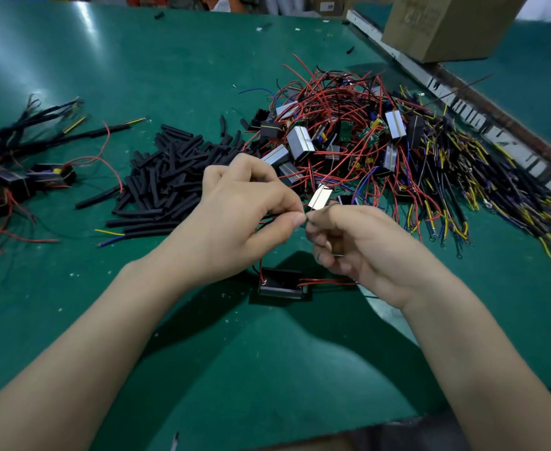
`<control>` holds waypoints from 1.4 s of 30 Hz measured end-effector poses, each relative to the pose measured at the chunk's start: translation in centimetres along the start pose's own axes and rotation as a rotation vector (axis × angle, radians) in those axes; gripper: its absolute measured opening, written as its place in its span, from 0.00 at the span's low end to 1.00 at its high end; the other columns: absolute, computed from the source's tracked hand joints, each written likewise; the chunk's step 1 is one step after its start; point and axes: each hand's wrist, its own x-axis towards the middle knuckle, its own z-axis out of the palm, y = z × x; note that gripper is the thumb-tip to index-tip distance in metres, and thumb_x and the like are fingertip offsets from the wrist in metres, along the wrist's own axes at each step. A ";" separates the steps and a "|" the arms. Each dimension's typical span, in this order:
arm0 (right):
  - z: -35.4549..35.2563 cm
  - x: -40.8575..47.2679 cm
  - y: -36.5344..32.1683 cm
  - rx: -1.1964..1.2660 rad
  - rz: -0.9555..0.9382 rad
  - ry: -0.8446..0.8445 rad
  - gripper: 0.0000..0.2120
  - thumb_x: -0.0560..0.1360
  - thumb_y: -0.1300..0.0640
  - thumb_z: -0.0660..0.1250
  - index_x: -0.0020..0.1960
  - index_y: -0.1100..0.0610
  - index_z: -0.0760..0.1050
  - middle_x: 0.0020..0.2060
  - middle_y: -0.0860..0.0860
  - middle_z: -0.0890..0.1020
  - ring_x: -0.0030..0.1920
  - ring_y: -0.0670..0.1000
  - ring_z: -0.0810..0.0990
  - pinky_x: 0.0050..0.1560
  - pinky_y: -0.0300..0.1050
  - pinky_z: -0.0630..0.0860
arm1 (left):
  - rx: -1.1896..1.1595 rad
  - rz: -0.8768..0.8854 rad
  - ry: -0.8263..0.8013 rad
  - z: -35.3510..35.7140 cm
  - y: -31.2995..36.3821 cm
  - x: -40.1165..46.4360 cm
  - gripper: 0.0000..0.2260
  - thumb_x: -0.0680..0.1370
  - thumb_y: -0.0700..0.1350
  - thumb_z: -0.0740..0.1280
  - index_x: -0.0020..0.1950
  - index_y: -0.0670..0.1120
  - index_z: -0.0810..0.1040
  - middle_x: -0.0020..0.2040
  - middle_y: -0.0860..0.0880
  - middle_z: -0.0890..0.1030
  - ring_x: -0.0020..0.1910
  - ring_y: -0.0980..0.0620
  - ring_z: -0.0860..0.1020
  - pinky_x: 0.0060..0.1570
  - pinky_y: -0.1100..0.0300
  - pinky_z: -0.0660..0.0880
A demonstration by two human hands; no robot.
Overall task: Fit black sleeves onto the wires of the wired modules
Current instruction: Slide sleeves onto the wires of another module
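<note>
Over the middle of the green tabletop (176,76), the person's two bare hands meet fingertip to fingertip. The left hand (244,209) has its fingers curled and pinches something thin and dark between thumb and forefinger; it looks like a black sleeve, though the fingers hide most of it. The right hand (362,245) is also curled, pinching the end of a wire right against the left thumb tip. Below the hands, nearer the front edge, a small black box-shaped module (280,283) with red wires (326,281) lies on the tabletop, its wires running up under the right hand.

Behind the left hand, toward the middle of the tabletop, lies a loose heap of short black tube sleeves (166,177). To its right, reaching toward the right edge, sits a tangled pile of silver-and-black modules with red, yellow and blue wires (358,131). At the left edge lies a group of modules whose wires already wear black sleeves (23,151). A brown cardboard box (446,24) stands at the far right corner.
</note>
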 end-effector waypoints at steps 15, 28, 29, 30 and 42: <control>-0.6 0.0 0.6 -0.670 -0.977 0.244 0.06 0.76 0.63 0.67 0.53 0.59 0.80 0.45 0.48 0.78 0.45 0.37 0.74 0.46 0.30 0.68 | -0.835 -0.389 -0.098 -0.3 0.1 0.3 0.08 0.78 0.43 0.66 0.38 0.47 0.77 0.28 0.56 0.73 0.34 0.57 0.69 0.39 0.66 0.66; 0.2 -0.1 0.6 -0.531 -0.726 0.263 0.06 0.76 0.58 0.68 0.40 0.52 0.78 0.32 0.42 0.77 0.34 0.39 0.73 0.37 0.29 0.67 | -0.534 -0.224 -0.073 -0.3 0.2 0.1 0.05 0.78 0.46 0.65 0.42 0.52 0.76 0.29 0.59 0.76 0.35 0.65 0.72 0.42 0.70 0.67; 0.4 -0.2 0.5 -0.400 -0.574 0.233 0.08 0.76 0.58 0.68 0.39 0.51 0.78 0.29 0.42 0.76 0.30 0.39 0.72 0.33 0.28 0.66 | -0.339 -0.177 -0.030 -0.1 0.2 0.0 0.04 0.77 0.50 0.64 0.42 0.55 0.76 0.31 0.60 0.75 0.41 0.65 0.72 0.49 0.65 0.65; 0.5 -0.1 0.5 -0.280 -0.429 0.207 0.09 0.76 0.60 0.67 0.37 0.52 0.78 0.26 0.43 0.76 0.27 0.39 0.72 0.28 0.29 0.65 | -0.151 -0.128 0.020 0.1 0.2 -0.1 0.04 0.76 0.52 0.63 0.43 0.56 0.76 0.34 0.60 0.73 0.45 0.65 0.69 0.51 0.61 0.60; -0.6 0.1 0.2 -0.151 -0.491 0.294 0.05 0.78 0.57 0.66 0.44 0.49 0.79 0.33 0.44 0.80 0.32 0.43 0.74 0.33 0.32 0.70 | -0.519 -0.303 -0.012 0.0 0.3 0.2 0.06 0.77 0.48 0.67 0.41 0.53 0.77 0.29 0.60 0.78 0.31 0.65 0.73 0.37 0.73 0.66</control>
